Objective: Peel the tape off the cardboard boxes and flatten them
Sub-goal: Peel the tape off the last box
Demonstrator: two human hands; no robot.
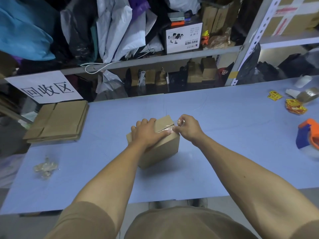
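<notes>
Blue table (pixel 215 152), cardboard box (pixel 162 149) (glossy tape (pixel 168 131))

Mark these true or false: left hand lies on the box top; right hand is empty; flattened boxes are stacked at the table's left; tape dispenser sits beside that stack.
1. The left hand lies flat on the box: true.
2. The right hand is empty: false, it pinches clear tape.
3. Flattened boxes are stacked at the table's left: true.
4. The tape dispenser sits beside that stack: false, it is at the right edge.

Left hand (pixel 149 133) presses flat on the cardboard box (pixel 156 144); right hand (pixel 188 128) pinches its clear tape (pixel 180 121).
</notes>
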